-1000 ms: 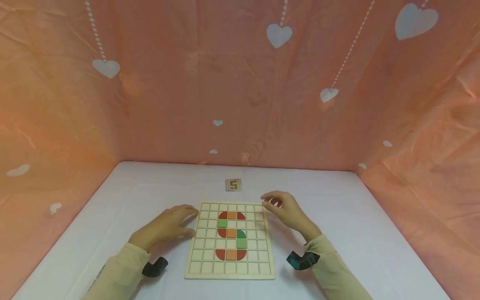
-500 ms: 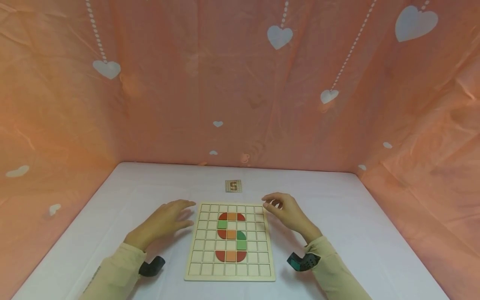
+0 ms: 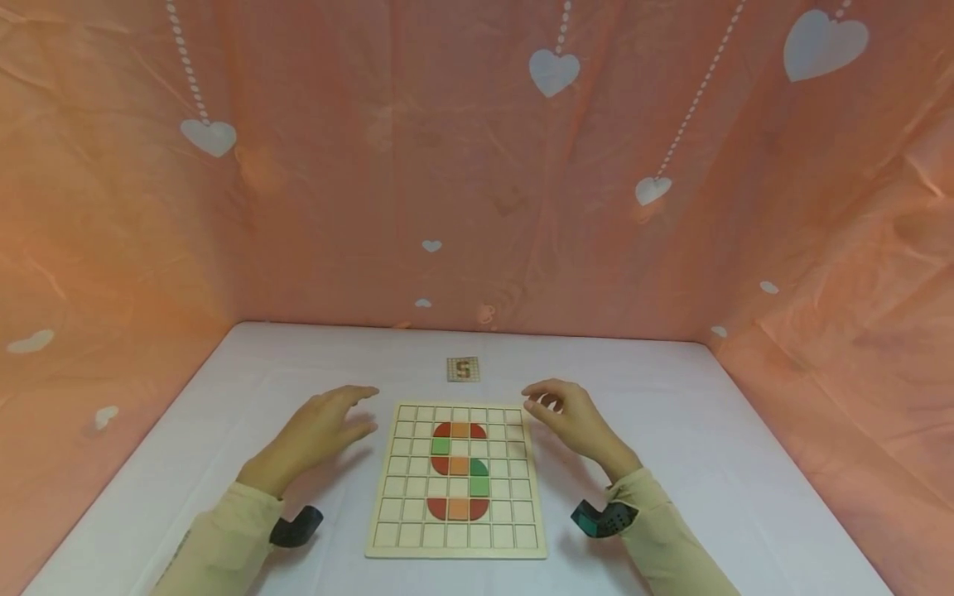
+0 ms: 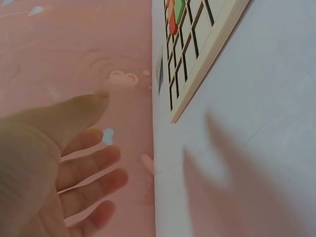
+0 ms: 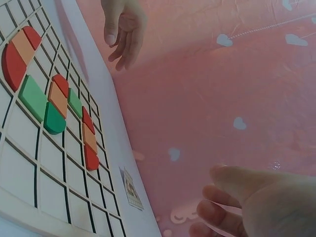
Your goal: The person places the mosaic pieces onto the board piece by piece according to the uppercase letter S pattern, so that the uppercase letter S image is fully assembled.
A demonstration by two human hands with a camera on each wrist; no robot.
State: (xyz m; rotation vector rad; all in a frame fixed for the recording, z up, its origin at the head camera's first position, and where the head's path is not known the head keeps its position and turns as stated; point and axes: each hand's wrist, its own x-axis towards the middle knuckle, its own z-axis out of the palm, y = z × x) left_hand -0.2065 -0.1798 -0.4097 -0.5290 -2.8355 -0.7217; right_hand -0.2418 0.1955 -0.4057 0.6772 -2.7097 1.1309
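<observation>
A square wooden grid board lies on the white table in the head view. Red, orange and green tiles sit in its cells and form an S-like shape. To the left of the board hovers my left hand, its fingers loosely extended and holding nothing. My right hand is beside the board's far right corner, fingers lightly bent and nothing between them. In the left wrist view, the left fingers are spread apart from the board. The right wrist view shows a dark green rounded tile among the red and orange ones.
A small card with an S pattern on a grid lies behind the board. Orange cloth with white hearts walls in the table at the back and sides. A black device is strapped at the left wrist, another at the right.
My left hand has drawn away from the board's left edge, moving left. The right hand stays almost where it was, and the tiles have not moved.
</observation>
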